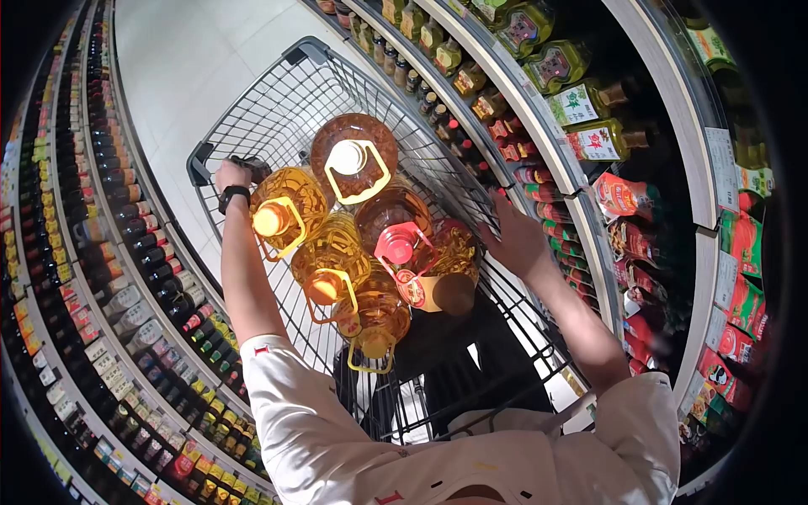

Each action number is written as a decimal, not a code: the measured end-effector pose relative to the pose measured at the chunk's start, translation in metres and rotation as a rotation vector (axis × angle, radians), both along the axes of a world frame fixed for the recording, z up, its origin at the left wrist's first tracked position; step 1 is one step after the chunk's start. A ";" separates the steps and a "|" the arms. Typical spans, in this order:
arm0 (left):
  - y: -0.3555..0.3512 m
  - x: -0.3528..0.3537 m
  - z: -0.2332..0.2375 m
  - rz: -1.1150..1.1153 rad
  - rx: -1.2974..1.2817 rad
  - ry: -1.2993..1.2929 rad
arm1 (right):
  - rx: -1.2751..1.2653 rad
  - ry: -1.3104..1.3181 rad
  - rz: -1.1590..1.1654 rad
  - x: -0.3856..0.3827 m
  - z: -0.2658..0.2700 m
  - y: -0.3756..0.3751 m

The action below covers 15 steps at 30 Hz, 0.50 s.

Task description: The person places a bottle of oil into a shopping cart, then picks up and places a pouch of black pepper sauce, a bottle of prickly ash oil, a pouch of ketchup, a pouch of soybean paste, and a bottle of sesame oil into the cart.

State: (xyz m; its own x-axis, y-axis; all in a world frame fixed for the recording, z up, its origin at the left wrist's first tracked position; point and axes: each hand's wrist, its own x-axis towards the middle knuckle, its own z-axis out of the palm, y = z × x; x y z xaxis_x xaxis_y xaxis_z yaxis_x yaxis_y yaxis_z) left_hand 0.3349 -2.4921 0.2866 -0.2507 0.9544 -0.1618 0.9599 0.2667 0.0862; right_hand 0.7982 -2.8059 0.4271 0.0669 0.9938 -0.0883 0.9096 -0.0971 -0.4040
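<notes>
A black wire shopping cart [252, 109] holds several large jugs of golden and amber liquid that look like cooking oil. My left hand [233, 173], with a black band at the wrist, is at the cart's far left side, beside a yellow-handled jug [296, 192]. Its fingers curl into shadow, and what they close around is hard to make out. My right hand [515, 236] rests at the cart's right rim with thumb and fingers apart. Between my hands stand an amber jug with a white cap [347, 157] and one with a red cap [399, 245].
Shelves of bottles and jars [126, 227] curve along the left. On the right, close to the cart, shelves carry oil bottles [555, 67] and red and green packets [745, 244]. Pale floor tiles [194, 42] lie beyond the cart.
</notes>
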 end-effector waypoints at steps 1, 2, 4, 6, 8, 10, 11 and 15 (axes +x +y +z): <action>0.001 0.004 -0.003 0.092 -0.028 0.014 | 0.019 0.003 0.009 0.002 0.000 0.000; 0.007 0.002 -0.004 0.174 -0.140 0.004 | 0.011 -0.004 0.007 0.003 0.001 0.000; 0.008 0.006 0.013 0.295 -0.301 -0.143 | 0.010 -0.017 0.015 0.001 0.004 0.000; 0.012 0.006 0.023 0.297 -0.411 -0.209 | -0.020 -0.010 0.006 0.002 0.003 -0.001; 0.013 -0.002 0.011 0.189 -0.393 -0.057 | -0.040 -0.006 -0.007 0.002 0.004 -0.001; 0.012 0.003 0.012 0.056 -0.381 0.113 | 0.026 0.004 0.028 0.002 0.005 -0.001; 0.009 0.003 0.012 0.059 -0.378 0.112 | 0.029 0.004 0.030 0.002 0.007 -0.001; 0.002 -0.001 0.012 -0.092 -0.125 0.117 | 0.036 0.026 0.027 0.000 0.002 0.000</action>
